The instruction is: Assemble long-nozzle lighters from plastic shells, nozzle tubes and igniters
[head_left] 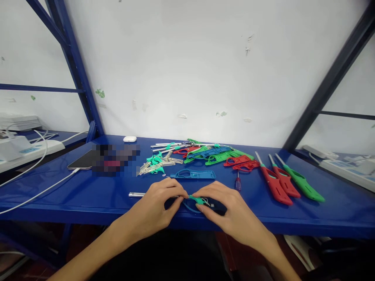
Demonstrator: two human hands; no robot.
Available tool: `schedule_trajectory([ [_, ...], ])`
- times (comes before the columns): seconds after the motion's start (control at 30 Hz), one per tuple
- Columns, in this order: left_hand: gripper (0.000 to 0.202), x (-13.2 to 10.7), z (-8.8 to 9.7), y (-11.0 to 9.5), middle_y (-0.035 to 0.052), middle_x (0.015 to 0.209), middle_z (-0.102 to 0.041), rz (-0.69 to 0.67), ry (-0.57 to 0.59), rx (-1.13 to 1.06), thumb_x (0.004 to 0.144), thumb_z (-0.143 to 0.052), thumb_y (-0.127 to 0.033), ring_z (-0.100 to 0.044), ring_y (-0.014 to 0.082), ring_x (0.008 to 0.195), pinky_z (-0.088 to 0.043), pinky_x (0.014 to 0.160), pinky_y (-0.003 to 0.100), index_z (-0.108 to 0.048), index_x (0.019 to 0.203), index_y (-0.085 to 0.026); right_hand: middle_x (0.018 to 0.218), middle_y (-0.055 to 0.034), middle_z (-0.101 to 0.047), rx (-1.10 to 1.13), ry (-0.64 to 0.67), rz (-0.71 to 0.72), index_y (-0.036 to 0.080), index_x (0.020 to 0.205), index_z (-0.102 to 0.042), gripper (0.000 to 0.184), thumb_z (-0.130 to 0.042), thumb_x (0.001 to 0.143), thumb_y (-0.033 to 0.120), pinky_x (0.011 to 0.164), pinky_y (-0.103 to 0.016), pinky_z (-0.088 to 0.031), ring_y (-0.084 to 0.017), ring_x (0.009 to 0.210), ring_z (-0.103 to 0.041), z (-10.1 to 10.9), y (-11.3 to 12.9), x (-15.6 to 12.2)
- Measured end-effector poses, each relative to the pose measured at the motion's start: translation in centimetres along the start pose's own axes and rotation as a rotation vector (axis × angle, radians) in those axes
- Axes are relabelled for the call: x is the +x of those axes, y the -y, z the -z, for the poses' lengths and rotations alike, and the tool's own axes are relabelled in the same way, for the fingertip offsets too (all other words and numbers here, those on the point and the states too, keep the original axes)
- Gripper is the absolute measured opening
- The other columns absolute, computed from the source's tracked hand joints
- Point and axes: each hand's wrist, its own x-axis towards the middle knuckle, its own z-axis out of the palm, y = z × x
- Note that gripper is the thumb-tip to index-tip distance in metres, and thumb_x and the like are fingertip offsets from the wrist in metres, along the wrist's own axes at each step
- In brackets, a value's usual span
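Near the table's front edge, my left hand is closed, its fingertips pinching the inner end of a lighter's metal tube, which sticks out to the left. Facing it, my right hand closes thumb and fingers around a green lighter trigger. Thin white wires come out beside the trigger. A blue lighter shell half lies under these parts, mostly hidden by my hands. Just behind them rests another blue shell half.
Loose green triggers, clear plastic pieces, metal tubes and coloured shell halves are heaped behind. A screwdriver and three whole lighters lie right. Leftward are a charging phone and a white earbud case.
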Motion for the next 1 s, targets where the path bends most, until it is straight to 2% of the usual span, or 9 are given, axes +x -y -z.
schedule_trajectory([
  [0.2,0.025,-0.03,-0.04,-0.02,0.0040,0.103,-0.074,-0.011,-0.005,-0.012,0.100,-0.054,-0.012,-0.069,0.0182,0.096,-0.053,0.089,0.031,-0.077,0.103,-0.022,0.113,-0.0001,-0.077,0.012,-0.006,0.013,0.031,0.118,-0.073,0.020,-0.069,0.100,0.023,0.095,-0.036,-0.053,-0.021,0.107,-0.067,-0.03,0.03,0.00],
  [0.37,0.021,-0.10,-0.05,0.07,0.0034,0.105,-0.073,0.007,0.015,0.003,0.102,-0.053,-0.014,-0.068,0.0183,0.098,-0.051,0.091,0.031,-0.072,0.103,-0.022,0.112,-0.0005,-0.077,0.006,-0.020,0.015,0.030,0.115,-0.073,0.018,-0.068,0.100,0.022,0.095,-0.036,-0.053,-0.021,0.106,-0.067,-0.03,0.02,-0.19],
  [0.57,0.018,-0.15,0.16,-0.09,0.0021,0.102,-0.070,0.022,0.047,0.031,0.103,-0.050,-0.014,-0.065,0.0179,0.095,-0.049,0.087,0.031,-0.065,0.101,-0.023,0.115,-0.0016,-0.075,0.007,-0.009,0.028,0.029,0.115,-0.072,0.017,-0.066,0.101,0.021,0.096,-0.036,-0.053,-0.021,0.108,-0.067,-0.02,0.02,-0.29],
  [0.77,0.021,-0.21,-0.03,-0.02,0.0030,0.104,-0.071,-0.008,0.021,0.041,0.099,-0.051,-0.011,-0.067,0.0181,0.097,-0.050,0.090,0.030,-0.069,0.102,-0.022,0.115,0.0005,-0.074,0.006,-0.006,0.023,0.029,0.113,-0.072,0.015,-0.066,0.101,0.021,0.097,-0.034,-0.052,-0.019,0.109,-0.066,0.05,0.07,-0.23],
  [1.0,0.027,-0.05,0.02,-0.03,0.0041,0.102,-0.074,-0.049,-0.031,0.000,0.098,-0.055,-0.012,-0.070,0.0178,0.093,-0.054,0.085,0.029,-0.079,0.103,-0.024,0.113,-0.0012,-0.075,0.009,-0.007,0.026,0.030,0.113,-0.072,0.016,-0.065,0.101,0.021,0.095,-0.036,-0.053,-0.021,0.107,-0.067,-0.11,0.03,-0.19],
])
